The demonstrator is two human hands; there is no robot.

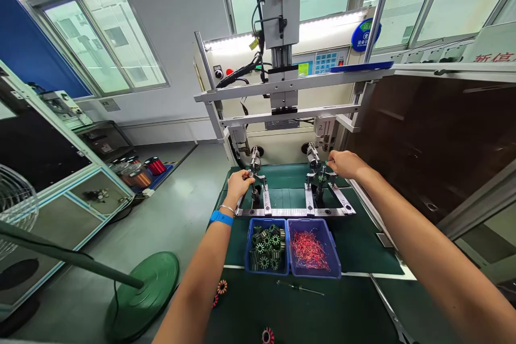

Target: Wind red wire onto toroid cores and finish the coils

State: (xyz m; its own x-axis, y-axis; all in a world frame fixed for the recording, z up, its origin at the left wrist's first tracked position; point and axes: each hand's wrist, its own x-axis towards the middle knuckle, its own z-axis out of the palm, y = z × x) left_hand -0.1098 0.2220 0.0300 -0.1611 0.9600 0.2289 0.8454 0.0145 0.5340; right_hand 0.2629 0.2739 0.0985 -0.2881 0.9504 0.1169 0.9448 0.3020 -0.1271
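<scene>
My left hand (pixel 238 187), closed in a pinch, is at the left post (pixel 255 193) of a metal winding fixture (pixel 288 212). What its fingertips hold is too small to make out. My right hand (pixel 345 163) is closed beside the right post of the same fixture, its fingertips curled so that their contents cannot be seen. A green slotted motor core (pixel 322 177) sits on that right post. Behind the posts, a left metal spindle head (pixel 256 159) and a right one (pixel 312 155) point towards me.
A blue bin (pixel 247 247) with green cores stands beside another blue bin (pixel 334 263) with red wire scraps. In front lie a screwdriver (pixel 300 287), a long metal tool (pixel 387 303) and several wound cores (pixel 267 335). A metal frame (pixel 290 85) spans above; a green fan base (pixel 149 290) stands left.
</scene>
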